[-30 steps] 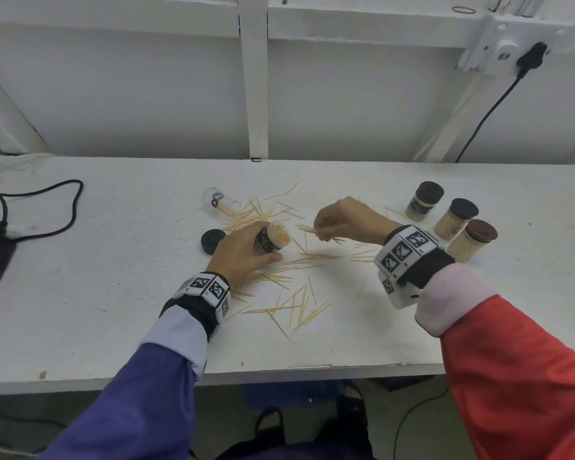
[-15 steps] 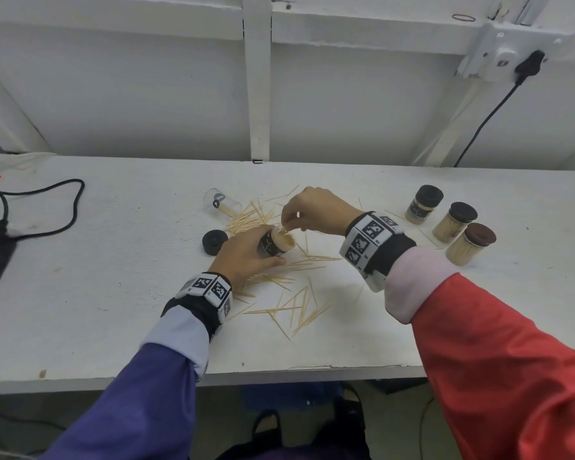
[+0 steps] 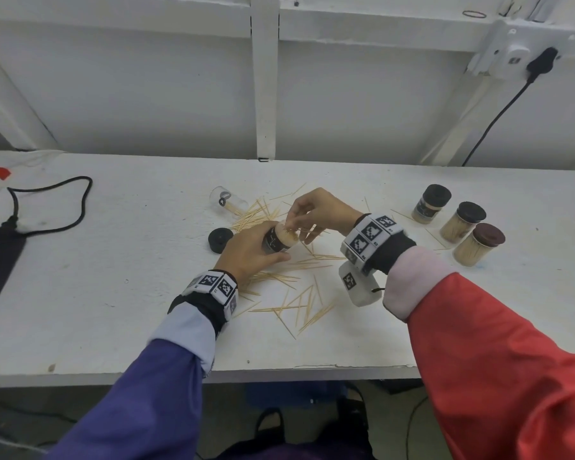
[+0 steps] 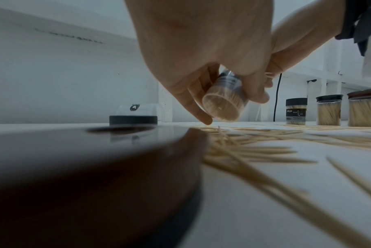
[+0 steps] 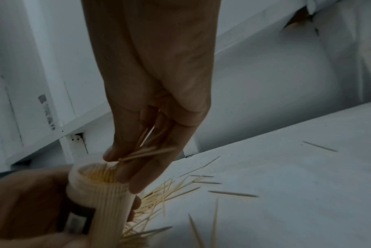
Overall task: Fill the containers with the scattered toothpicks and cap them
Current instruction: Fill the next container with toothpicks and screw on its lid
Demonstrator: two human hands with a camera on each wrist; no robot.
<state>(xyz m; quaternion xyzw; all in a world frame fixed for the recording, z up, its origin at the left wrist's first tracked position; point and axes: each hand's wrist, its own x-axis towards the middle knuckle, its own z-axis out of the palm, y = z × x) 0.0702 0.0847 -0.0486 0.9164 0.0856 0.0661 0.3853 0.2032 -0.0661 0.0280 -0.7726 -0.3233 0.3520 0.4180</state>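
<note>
Right hand [image 3: 316, 212] has moved from the counter [image 3: 80, 293] to the jar [image 3: 279, 239] at frame centre, pinching toothpicks [image 5: 144, 153] at its mouth. Left hand [image 3: 249, 252] grips the tilted jar. Best to align the tips first, then release gently; jar looks nearly full.

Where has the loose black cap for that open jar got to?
In the head view the black cap lies flat on the white table, just left of the left hand, near the empty clear container on its side.
</note>
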